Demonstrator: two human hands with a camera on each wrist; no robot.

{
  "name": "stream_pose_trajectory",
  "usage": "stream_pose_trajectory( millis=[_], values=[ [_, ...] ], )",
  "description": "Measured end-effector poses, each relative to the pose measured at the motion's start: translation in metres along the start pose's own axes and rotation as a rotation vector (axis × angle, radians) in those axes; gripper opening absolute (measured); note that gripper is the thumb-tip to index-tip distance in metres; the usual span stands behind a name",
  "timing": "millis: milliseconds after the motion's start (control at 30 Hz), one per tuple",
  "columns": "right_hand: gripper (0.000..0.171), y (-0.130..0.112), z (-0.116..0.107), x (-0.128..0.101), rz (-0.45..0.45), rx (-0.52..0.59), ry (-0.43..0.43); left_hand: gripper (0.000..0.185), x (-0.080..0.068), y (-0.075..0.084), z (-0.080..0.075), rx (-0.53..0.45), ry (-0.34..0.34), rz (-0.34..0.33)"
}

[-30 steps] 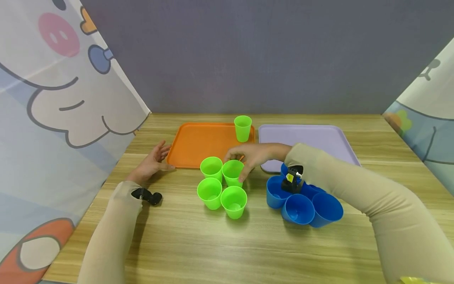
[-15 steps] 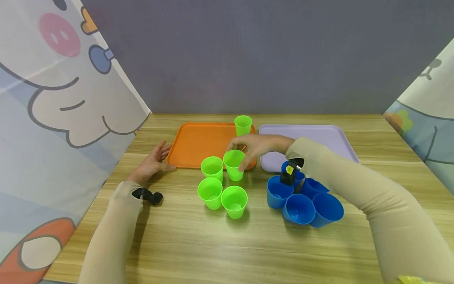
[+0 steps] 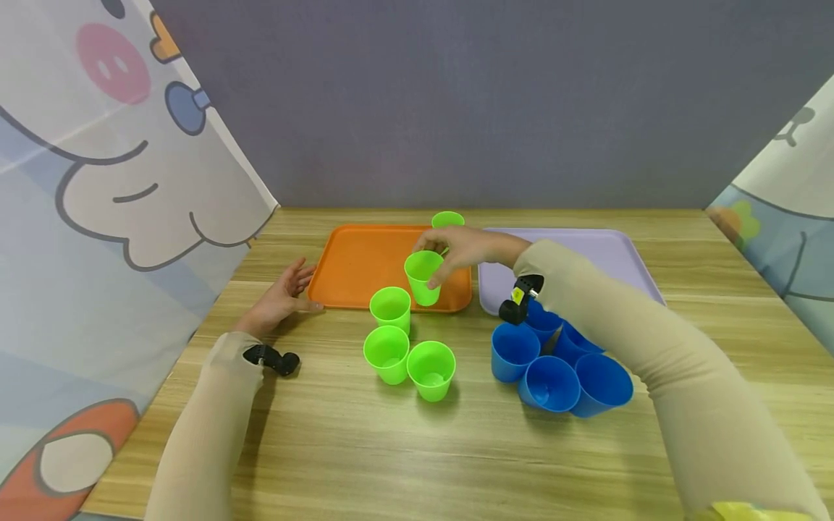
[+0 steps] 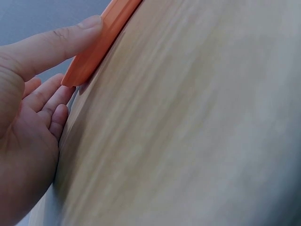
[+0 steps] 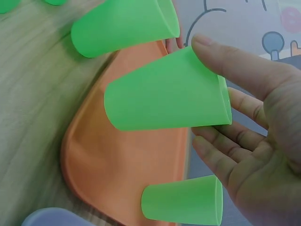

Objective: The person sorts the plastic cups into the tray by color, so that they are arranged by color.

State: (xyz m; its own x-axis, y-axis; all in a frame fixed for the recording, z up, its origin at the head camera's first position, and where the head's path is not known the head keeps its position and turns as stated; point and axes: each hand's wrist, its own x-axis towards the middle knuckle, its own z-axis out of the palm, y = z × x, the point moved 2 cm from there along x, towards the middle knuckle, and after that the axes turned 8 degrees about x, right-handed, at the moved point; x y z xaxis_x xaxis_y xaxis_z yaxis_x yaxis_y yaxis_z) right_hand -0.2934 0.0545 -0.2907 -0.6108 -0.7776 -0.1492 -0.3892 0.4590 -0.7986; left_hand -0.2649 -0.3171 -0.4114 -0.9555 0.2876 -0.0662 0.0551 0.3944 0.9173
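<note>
Gripping a green cup (image 3: 422,276) by its rim between thumb and fingertips, the right hand (image 3: 464,250) held it lifted above the near edge of the orange tray (image 3: 365,268). Another green cup (image 3: 447,219) stood at the tray's far right corner, and three more (image 3: 407,347) sat on the wooden table (image 3: 391,449) just in front of the tray. The left hand (image 3: 280,298) lay flat and relaxed, fingers straight, thumb touching the tray's near left corner. Blue cups (image 3: 560,365) clustered right of the tray, before a lilac tray (image 3: 586,253).
</note>
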Motion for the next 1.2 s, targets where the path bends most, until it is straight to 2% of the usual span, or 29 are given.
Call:
stream_pose_trajectory(
  millis=[433,900,1200],
  values=[
    [0.061,0.003,-0.004,0.024,0.037,0.036,0.126,0.116,0.001,0.000,0.000,-0.001,-0.007,0.006],
    [0.065,-0.001,-0.013,0.048,0.072,0.064,0.290,0.116,0.001,-0.001,-0.001,0.002,-0.005,0.007],
    [0.068,0.011,-0.007,0.059,0.114,0.126,0.405,0.116,0.001,-0.002,0.002,0.013,0.003,0.017]
  ],
)
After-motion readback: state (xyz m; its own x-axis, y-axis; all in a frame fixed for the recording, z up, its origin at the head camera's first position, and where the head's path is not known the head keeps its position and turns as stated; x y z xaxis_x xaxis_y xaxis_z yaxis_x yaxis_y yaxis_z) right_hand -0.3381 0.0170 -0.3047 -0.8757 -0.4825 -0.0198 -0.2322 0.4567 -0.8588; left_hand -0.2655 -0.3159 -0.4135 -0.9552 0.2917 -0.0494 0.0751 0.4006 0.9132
